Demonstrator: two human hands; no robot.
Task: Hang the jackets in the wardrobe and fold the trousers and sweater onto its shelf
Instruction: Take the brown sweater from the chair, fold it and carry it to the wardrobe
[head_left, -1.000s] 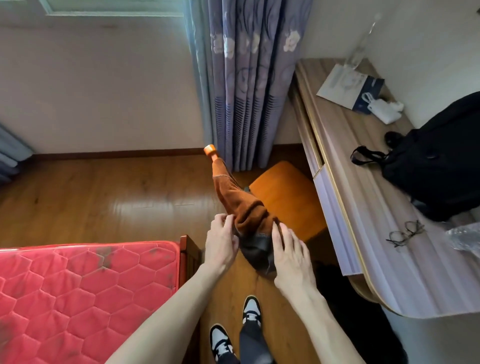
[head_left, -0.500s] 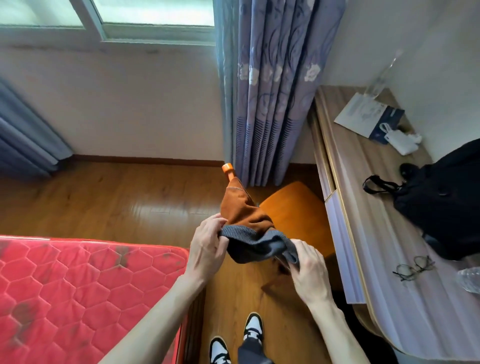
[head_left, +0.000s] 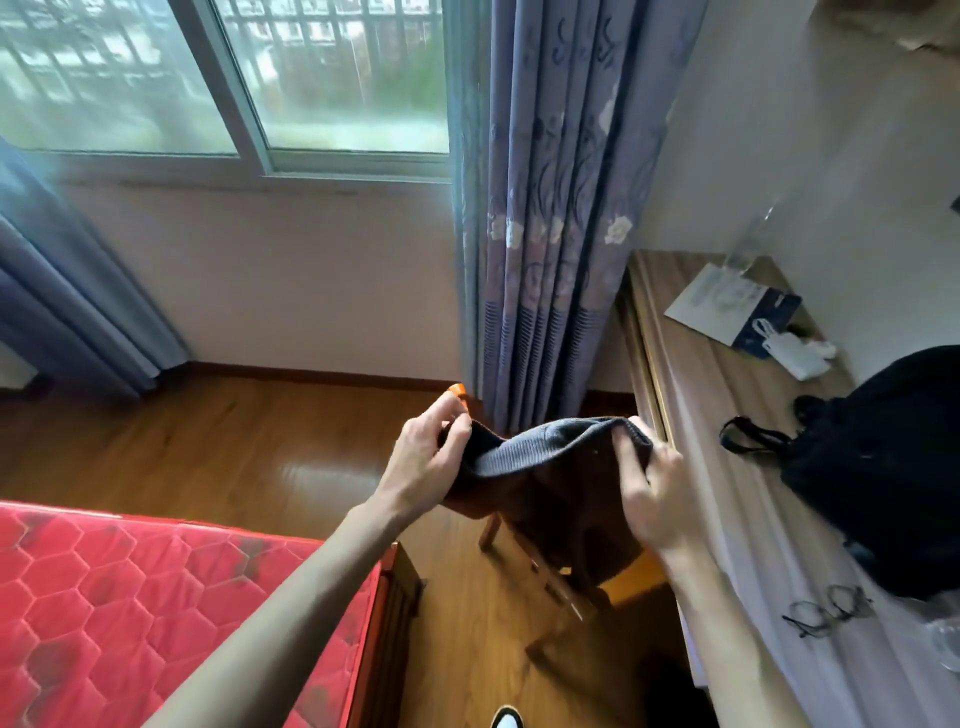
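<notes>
Jacket (head_left: 550, 467) stretched between gripping hands, left (head_left: 423, 462), right (head_left: 652, 493)

Both hands raised over the wooden floor (head_left: 208, 457), holding a garment (head_left: 550, 467) with a grey ribbed hem and brown body. Left hand (head_left: 426, 462) pinches the hem's left end; right hand (head_left: 649, 493) grips the right end, hem stretched between them. Garment body hangs over an orange chair (head_left: 623, 577) below. Red quilted mattress (head_left: 130, 597) near left. Desk (head_left: 727, 467) along right wall carries a black bag (head_left: 883, 467), glasses (head_left: 826, 613), a white-and-blue packet (head_left: 737, 306). Window (head_left: 234, 78) and purple curtain (head_left: 550, 208) far.
</notes>
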